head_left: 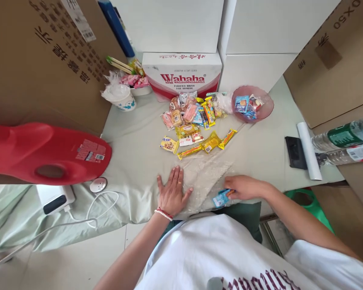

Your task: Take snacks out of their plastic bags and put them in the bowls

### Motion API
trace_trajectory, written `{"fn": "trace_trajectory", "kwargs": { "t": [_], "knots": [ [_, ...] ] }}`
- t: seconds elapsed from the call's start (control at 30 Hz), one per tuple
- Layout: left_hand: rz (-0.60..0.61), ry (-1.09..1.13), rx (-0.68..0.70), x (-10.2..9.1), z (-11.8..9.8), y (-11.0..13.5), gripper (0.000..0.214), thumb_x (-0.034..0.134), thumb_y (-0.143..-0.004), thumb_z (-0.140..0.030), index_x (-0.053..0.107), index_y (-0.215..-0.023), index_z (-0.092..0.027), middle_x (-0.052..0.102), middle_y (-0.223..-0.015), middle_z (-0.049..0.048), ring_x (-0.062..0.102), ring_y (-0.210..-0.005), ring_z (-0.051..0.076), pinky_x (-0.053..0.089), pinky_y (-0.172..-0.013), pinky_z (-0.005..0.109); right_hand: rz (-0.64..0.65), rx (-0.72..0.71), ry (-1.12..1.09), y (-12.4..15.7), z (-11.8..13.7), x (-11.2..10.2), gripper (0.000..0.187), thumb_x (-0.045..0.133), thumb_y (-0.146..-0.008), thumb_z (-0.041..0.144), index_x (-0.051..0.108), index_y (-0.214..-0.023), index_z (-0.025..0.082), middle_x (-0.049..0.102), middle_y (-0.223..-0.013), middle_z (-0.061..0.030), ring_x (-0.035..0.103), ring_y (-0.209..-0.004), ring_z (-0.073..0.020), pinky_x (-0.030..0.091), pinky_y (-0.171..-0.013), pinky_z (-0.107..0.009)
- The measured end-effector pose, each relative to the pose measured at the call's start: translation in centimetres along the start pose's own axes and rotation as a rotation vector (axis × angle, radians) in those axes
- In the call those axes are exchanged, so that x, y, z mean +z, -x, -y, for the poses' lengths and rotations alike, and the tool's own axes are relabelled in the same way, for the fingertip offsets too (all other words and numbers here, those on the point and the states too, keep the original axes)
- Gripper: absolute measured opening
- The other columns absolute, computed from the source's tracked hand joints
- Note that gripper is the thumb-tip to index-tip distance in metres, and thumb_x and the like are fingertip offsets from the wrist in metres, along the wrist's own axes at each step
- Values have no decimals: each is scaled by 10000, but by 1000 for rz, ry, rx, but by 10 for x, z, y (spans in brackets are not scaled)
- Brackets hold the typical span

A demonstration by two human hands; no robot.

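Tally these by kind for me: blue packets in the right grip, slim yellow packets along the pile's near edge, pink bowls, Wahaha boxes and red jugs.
Blue packet in the right grip: 1
Slim yellow packets: 2
Pink bowl: 1
Wahaha box: 1
Red jug: 1
Total: 6

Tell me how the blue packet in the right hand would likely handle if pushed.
The blue packet looks small against the right hand, so it is probably light. Its flattish shape suggests it would slide rather than roll. The surface looks shiny, so it may be a little slippery.
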State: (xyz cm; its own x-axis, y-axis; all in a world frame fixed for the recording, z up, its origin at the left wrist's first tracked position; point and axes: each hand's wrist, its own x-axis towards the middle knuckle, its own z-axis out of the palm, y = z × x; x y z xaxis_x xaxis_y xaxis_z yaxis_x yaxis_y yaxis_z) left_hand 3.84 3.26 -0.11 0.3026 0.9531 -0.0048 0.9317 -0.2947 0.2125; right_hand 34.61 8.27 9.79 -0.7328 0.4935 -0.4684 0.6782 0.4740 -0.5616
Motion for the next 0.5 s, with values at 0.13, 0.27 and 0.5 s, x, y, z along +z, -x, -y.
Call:
{"fn": "trace_trajectory", "kwargs": {
  "t": [0.13, 0.27, 0.5],
  "knots": [
    [-6, 0, -27, 1, -1, -1, 704, 323, -1050, -502, 239, -1656, -153, 313, -1679, 194, 354, -1551, 355, 9, -1233, 752, -215, 148, 49, 23, 1, -6, 166, 563, -997, 284, 685, -1074, 201, 710, -997, -77, 655, -872, -214, 456, -730, -290],
    [-18, -13, -38, 1, -5, -1, 610, 345, -1057, -442, 323, -1634, -246, 290, -1697, 158, 349, -1552, 367, 44, -1213, 785, -378, 266, 203, -3, 35, -15, 233, 506, -1032, 288, 670, -1181, 214, 717, -1075, -109, 646, -1037, -271, 472, -803, -346],
    [-45, -28, -28, 4, -5, 0, 553, 300, -1069, -325, 364, -1616, -273, 286, -1696, 149, 364, -1547, 344, 41, -1193, 807, -388, 93, 389, -83, 58, 22, 214, 553, -1013, 217, 658, -1199, 199, 706, -1152, -116, 622, -1073, -293, 491, -841, -389]
  ]
}}
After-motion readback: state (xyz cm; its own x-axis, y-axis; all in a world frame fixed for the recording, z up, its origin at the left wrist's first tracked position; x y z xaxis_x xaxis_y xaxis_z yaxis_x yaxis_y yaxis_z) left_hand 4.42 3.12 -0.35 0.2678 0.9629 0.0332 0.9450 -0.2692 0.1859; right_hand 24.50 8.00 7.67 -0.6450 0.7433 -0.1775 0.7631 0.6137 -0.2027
